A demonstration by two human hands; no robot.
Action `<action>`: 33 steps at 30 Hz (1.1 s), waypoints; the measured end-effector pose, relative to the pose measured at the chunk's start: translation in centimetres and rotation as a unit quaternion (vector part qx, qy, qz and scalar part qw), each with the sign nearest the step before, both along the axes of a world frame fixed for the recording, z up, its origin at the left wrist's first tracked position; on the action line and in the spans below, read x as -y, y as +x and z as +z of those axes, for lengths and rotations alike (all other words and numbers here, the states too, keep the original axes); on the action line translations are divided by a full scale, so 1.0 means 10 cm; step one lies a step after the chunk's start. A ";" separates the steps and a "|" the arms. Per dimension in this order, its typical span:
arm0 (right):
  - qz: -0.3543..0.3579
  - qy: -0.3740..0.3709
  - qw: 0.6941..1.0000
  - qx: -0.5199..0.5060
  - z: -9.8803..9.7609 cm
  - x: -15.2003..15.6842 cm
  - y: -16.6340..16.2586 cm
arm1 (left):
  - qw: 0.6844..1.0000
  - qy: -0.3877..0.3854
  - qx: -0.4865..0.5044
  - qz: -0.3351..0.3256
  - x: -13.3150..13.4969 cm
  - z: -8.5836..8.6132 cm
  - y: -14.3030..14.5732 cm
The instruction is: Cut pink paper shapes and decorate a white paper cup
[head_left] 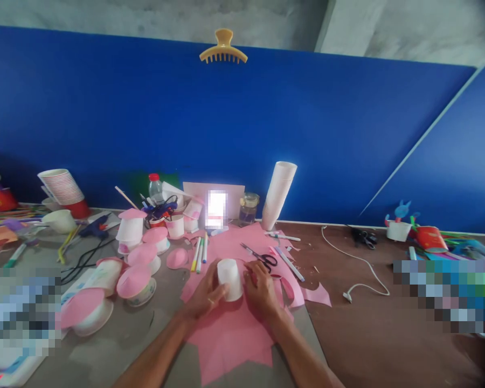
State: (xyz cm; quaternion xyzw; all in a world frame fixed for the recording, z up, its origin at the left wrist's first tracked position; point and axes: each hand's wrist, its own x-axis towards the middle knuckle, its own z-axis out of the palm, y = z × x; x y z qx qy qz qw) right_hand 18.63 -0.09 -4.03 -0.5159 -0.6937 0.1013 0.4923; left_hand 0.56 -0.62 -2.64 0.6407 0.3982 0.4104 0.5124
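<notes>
An upside-down white paper cup (229, 280) stands on cut pink paper (236, 350). My left hand (206, 291) is closed around the cup's left side, with the thumb across its front. Just right of the cup, my right hand (262, 288) rests low over the pink paper with curled fingers; whatever they pinch is hidden. Beyond that hand lie black-handled scissors (267, 260), their blades pointing away to the left. Several markers (199, 253) lie on the pink sheet behind the cup.
Left are several cups with pink cone tops (135, 280) and a glue gun (97, 226). At the back stand a tall cup stack (280, 194), a jar (249, 207) and a bright, blurred screen (216, 209). A white cable (372, 264) lies right. A blue partition (242, 118) closes the back.
</notes>
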 end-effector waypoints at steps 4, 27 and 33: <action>0.005 -0.008 1.000 0.010 -0.06 0.00 0.02 | 0.997 0.042 -0.057 -0.007 0.02 -0.03 -0.01; -0.302 -0.178 0.911 0.216 0.09 -0.48 1.02 | 0.987 0.127 -0.055 -0.084 -0.02 -0.03 -0.06; -0.275 -0.197 0.921 0.196 0.03 -0.51 1.07 | 0.990 0.109 -0.021 -0.084 -0.03 -0.11 -0.08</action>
